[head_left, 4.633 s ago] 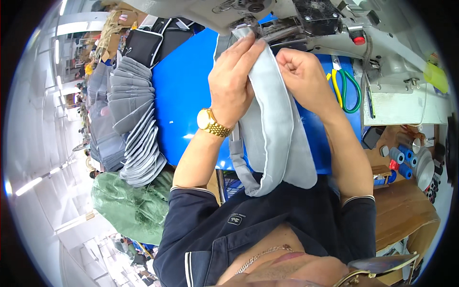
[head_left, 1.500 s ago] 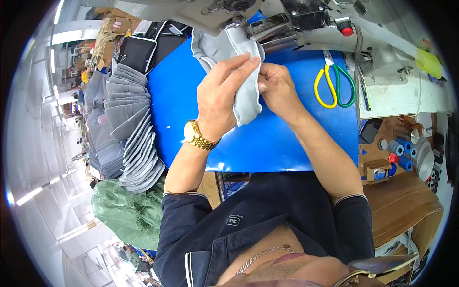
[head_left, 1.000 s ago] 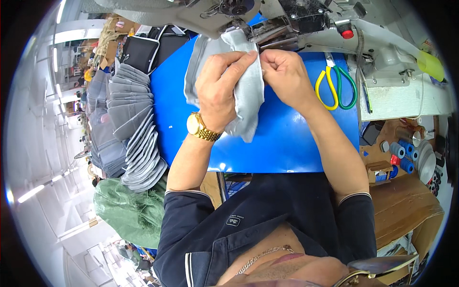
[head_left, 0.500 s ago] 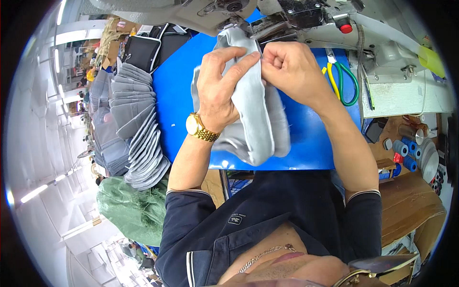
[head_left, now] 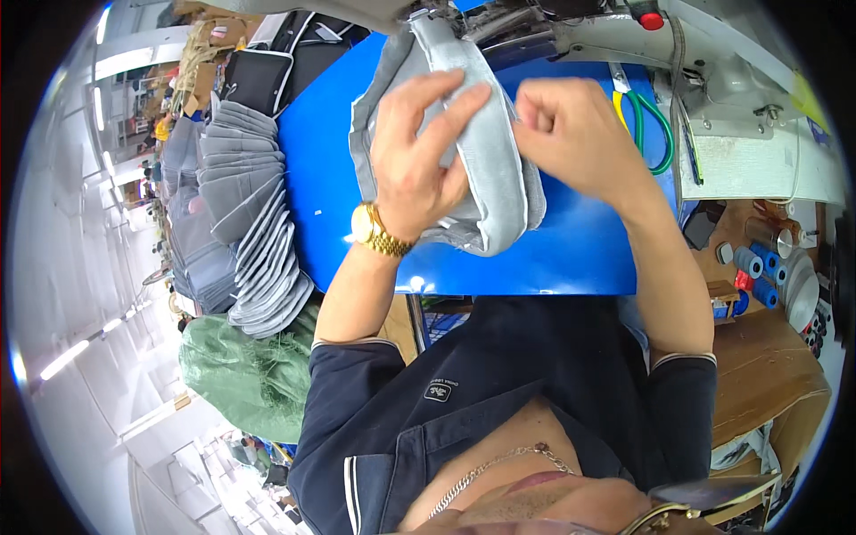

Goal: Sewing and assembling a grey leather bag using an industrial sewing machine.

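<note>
Currently, from my remote seat, I'm seeing the left hand (head_left: 419, 152) resting with parted fingers on a light-grey, curved fabric piece (head_left: 497, 178), which is lying over the middle of the glossy blue tabletop (head_left: 330, 187). The right hand (head_left: 580, 134) is curling at the fabric's right edge, though I cannot tell whether it's pinching cloth. Yellow-and-green-handled metal scissors (head_left: 638, 118) are lying toward the tabletop's upper right, and fanned grey fabric panels (head_left: 245, 178) are lining its left side.

Against a second ago, we find the right hand (head_left: 580, 138) shifted rightward, masking most of the scissors' yellow handle (head_left: 619, 106) (fully visible then), the left hand's (head_left: 415, 152) fingers wider apart, and the grey fabric (head_left: 501, 192) reaching nearer our side.
</note>
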{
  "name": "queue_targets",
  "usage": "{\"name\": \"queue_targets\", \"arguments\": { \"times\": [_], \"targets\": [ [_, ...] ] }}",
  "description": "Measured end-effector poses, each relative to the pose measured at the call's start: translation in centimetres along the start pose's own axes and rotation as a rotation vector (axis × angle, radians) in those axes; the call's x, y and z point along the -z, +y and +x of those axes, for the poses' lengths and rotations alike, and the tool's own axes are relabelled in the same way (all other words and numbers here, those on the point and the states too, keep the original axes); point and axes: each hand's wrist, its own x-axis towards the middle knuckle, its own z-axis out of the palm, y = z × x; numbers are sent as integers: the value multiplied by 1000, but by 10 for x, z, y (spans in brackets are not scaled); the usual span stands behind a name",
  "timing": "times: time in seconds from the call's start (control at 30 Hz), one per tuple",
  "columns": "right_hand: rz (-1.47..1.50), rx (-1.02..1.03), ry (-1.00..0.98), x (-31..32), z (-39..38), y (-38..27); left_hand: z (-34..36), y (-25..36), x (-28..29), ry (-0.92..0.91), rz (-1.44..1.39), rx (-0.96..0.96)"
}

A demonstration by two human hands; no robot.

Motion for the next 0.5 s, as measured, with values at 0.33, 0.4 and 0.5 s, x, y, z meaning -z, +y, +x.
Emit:
{"name": "queue_targets", "arguments": {
  "times": [0.33, 0.4, 0.5],
  "targets": [
    [369, -252, -49, -13, -46, -7, -21, 34, 17, -60, 112, -50],
    [424, -246, -55, -15, -48, -9, -17, 36, 20, -50, 89, -53],
    [524, -284, -70, -17, -49, -10, -14, 39, 22, -58, 56, -32]
  ]
}}
